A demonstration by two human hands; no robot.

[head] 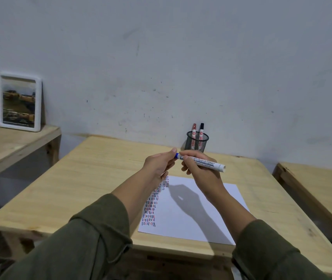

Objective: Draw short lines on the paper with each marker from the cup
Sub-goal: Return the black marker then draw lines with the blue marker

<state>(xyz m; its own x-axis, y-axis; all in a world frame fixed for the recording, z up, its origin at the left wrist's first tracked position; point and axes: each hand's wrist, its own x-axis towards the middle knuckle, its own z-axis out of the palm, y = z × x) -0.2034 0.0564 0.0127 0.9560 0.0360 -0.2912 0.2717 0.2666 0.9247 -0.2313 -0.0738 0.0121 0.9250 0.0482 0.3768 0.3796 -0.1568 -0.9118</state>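
Right hand [200, 170] grip clamped on white marker [205, 163] barrel, held above paper [197, 215]; left hand [159, 164] fingers pinch its blue cap end. Mesh cup [197, 142] at table [80, 178] far edge holds a red-capped and a black-capped marker. Paper near front edge. Grey wall [181, 57] behind.

A plain home study corner: a pale wooden surface [84, 178] pushed against a scuffed, marked white wall [181, 57], a mesh pen cup [197, 141] at its back edge, and a framed photo [19, 101] propped on a side shelf [9, 144].
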